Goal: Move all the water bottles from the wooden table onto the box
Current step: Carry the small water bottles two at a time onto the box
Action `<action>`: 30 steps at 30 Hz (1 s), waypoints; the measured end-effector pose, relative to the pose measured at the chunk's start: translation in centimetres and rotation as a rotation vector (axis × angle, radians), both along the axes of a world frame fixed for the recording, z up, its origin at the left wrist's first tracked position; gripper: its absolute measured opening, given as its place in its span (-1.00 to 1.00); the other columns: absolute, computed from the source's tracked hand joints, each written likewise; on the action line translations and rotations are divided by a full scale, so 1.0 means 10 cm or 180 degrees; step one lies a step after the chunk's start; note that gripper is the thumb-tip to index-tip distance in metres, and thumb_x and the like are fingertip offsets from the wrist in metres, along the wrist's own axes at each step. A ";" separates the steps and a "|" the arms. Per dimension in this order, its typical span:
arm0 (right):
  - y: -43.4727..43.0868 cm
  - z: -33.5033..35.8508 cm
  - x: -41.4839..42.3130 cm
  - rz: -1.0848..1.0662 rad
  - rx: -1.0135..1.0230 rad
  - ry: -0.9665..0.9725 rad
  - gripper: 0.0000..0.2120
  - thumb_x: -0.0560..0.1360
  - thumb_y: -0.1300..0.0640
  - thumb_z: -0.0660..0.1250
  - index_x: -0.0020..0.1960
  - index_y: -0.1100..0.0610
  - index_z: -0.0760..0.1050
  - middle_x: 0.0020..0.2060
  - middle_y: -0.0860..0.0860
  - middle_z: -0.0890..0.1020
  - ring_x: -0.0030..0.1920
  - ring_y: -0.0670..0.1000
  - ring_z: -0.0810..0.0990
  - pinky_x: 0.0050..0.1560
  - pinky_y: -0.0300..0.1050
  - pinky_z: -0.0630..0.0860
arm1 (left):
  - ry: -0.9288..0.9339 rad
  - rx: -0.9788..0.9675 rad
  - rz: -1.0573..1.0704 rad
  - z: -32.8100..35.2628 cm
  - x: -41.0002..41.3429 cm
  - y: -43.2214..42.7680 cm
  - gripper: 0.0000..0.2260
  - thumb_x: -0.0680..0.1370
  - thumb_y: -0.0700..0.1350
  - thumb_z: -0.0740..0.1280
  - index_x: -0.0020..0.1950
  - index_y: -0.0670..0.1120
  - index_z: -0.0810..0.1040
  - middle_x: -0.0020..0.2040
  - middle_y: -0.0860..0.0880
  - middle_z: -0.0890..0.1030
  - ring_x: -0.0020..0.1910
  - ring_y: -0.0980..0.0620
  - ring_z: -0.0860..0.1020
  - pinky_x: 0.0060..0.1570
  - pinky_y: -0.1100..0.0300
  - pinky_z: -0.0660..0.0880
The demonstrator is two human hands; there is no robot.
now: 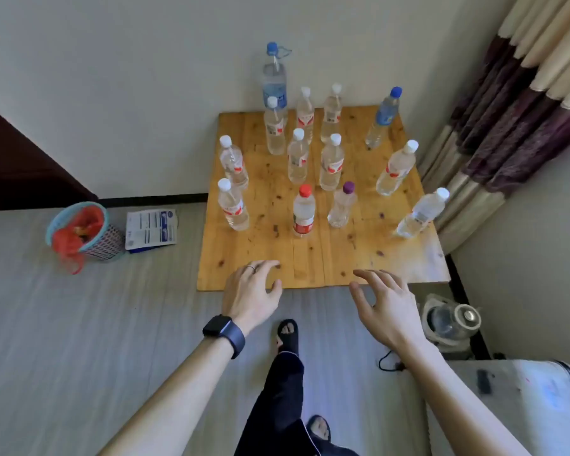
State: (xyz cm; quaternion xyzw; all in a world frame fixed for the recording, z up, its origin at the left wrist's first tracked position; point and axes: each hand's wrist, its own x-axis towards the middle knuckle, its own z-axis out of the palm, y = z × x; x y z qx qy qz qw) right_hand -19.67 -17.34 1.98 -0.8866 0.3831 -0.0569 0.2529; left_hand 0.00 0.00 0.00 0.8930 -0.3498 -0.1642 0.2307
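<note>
On the wooden counter (369, 258), the water bottles (303, 210) all stood upright, spread over its middle and far side. Over its near edge, left hand (252, 291) and right hand (385, 304) hovered, fingers apart, loosely bent, gripping nothing.

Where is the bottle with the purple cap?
In the head view, the purple-capped bottle stands on the wooden table near its front, just right of the red-capped bottle.

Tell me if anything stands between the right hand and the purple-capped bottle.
Nothing visible does. Only bare wooden table lies between the right hand and the purple-capped bottle; the red-capped bottle stands off to its left.
</note>
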 end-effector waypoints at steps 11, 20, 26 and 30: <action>-1.30 -0.29 1.50 -0.0252 0.0141 0.0441 -0.57 0.60 -0.18 0.17 0.42 -0.09 0.43 0.38 -0.04 0.48 0.41 0.13 0.32 0.35 0.12 0.37 | 0.0479 0.0187 0.0039 -0.24 1.39 -1.49 -0.50 0.57 0.16 0.29 0.48 0.08 0.35 0.40 -0.04 0.47 0.34 -0.10 0.45 0.23 -0.02 0.48; -1.95 -0.53 2.04 -0.0491 0.0630 0.0260 -0.42 0.56 -0.21 0.27 0.51 -0.04 0.30 0.42 0.02 0.42 0.39 0.16 0.33 0.37 0.04 0.30 | 0.1481 0.0248 0.0221 -0.44 1.58 -2.07 -0.19 0.39 0.29 0.49 0.54 0.14 0.23 0.48 -0.02 0.37 0.45 -0.06 0.34 0.32 0.06 0.37; -2.05 -0.95 1.93 -0.0651 0.1877 0.0351 -0.26 0.44 -0.24 0.45 0.51 -0.18 0.20 0.30 -0.01 0.54 0.28 0.10 0.52 0.15 -0.09 0.43 | 0.1994 0.0088 0.0459 -0.81 1.45 -2.12 -0.27 0.35 0.20 0.56 0.45 0.19 0.34 0.32 0.12 0.50 0.33 0.06 0.46 0.26 0.15 0.43; -2.11 -1.15 1.90 -0.0648 0.2117 0.0552 -0.17 0.34 -0.33 0.50 0.49 -0.26 0.17 0.33 0.02 0.54 0.18 0.07 0.58 0.11 -0.08 0.49 | 0.2004 0.0066 0.0470 -0.90 1.42 -2.21 -0.39 0.41 0.16 0.53 0.39 0.20 0.35 0.24 0.20 0.55 0.21 0.10 0.53 0.14 0.17 0.50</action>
